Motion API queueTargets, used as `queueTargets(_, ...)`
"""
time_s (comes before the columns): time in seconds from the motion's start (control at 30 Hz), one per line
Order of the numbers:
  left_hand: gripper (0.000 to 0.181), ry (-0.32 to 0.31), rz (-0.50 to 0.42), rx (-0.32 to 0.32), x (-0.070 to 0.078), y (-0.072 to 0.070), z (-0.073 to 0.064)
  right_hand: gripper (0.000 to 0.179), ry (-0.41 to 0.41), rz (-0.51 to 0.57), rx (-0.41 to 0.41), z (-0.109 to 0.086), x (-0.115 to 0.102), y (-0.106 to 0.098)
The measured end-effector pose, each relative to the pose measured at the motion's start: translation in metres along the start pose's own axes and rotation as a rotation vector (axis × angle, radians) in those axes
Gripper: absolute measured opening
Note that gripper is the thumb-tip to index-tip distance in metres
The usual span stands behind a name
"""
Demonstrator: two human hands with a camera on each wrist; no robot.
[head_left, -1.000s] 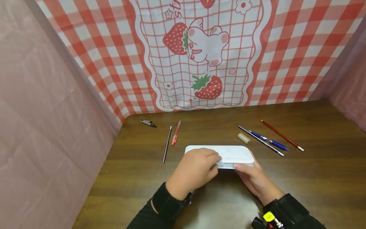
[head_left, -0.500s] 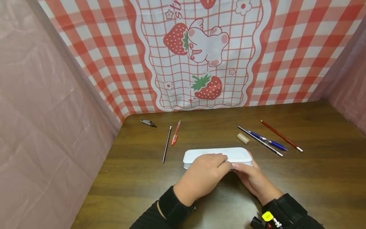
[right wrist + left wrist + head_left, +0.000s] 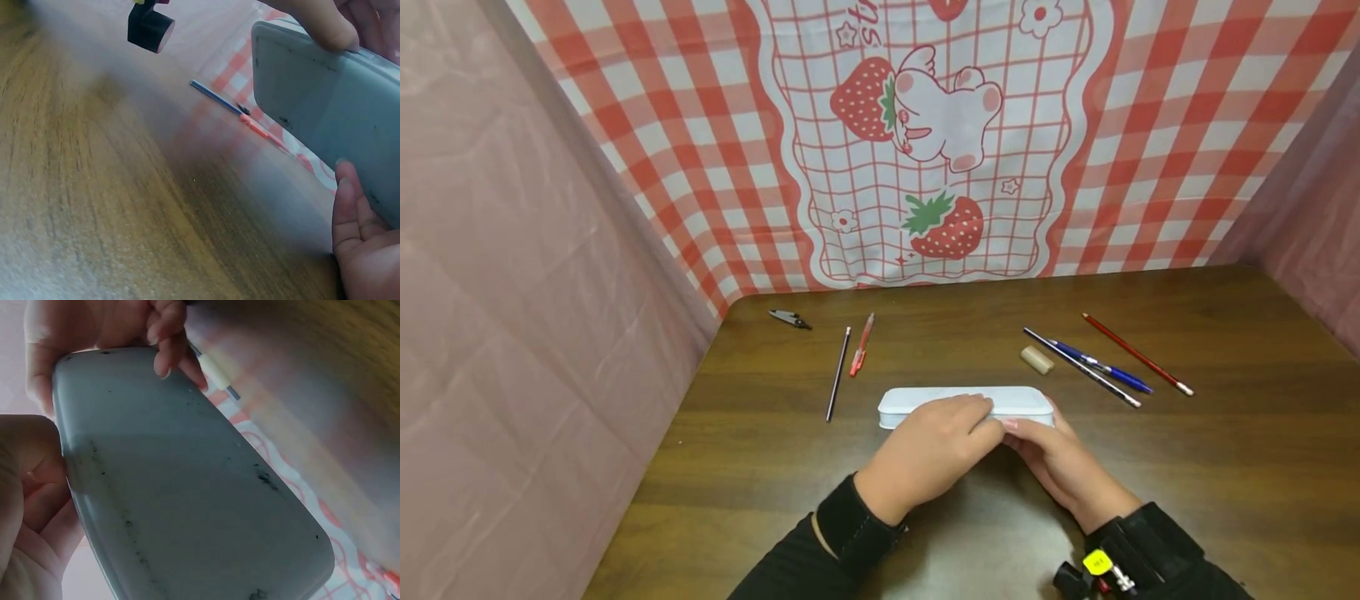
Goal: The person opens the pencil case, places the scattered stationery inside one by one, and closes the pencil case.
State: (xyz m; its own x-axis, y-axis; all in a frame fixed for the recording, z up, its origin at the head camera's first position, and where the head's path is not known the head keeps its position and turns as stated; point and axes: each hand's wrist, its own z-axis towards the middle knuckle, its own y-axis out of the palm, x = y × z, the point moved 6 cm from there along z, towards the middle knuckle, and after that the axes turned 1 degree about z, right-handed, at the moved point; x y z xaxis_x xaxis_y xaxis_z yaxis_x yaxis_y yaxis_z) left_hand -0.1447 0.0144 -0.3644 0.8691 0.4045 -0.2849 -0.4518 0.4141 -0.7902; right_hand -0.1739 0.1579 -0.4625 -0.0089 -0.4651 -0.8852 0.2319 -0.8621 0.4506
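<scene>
Our left grip (image 3: 931, 450) slid toward 3 o'clock; it and our right grip (image 3: 1070, 473) bend round the box (image 3: 1017, 403), long from 9 to 3.

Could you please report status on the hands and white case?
Right hand gripping white case, left hand at its front edge. Case raised off table, lid apparently down. Eraser beyond, not in the way.

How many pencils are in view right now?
3: a dark pencil at left, near the red pen; a second dark pencil at right, alongside the blue pen; and a red pencil behind those. Any inside the white box would be hidden.
</scene>
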Motion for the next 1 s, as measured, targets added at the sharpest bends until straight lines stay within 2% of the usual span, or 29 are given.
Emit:
queueTargets(0.13,0.017,0.013,0.026,0.005,-0.0001,-0.0012,-0.0002,0.035,0.03,-0.018,0.037,0.0005,0.0007,-0.0007)
queueTargets(0.3,0.019,0.038,0.057,0.018,0.0018,-0.001,0.0004,0.034,0.015,-0.008,0.048,-0.0001,0.0,0.0004)
queueTargets(0.43,0.019,0.047,0.084,-0.002,0.0017,0.0007,0.0007,0.031,0.005,0.003,0.049,0.0,-0.0001,0.001)
queueTargets(0.53,0.014,0.017,0.046,-0.053,-0.0006,0.0008,0.0011,0.03,0.001,0.005,0.028,0.0007,-0.0003,0.001)
queueTargets(0.7,0.006,-0.08,-0.039,-0.12,-0.0053,-0.0014,0.0015,0.034,-0.015,-0.017,-0.027,0.0021,-0.0008,0.0017)
queueTargets(0.77,0.006,-0.087,-0.029,-0.116,-0.0043,-0.0011,0.0022,0.033,-0.027,-0.018,-0.041,0.0025,-0.0009,0.0023)
queueTargets(1.0,0.01,-0.04,0.075,-0.048,0.0022,0.0005,0.0041,0.034,-0.069,-0.005,-0.075,0.0019,-0.0013,0.005)
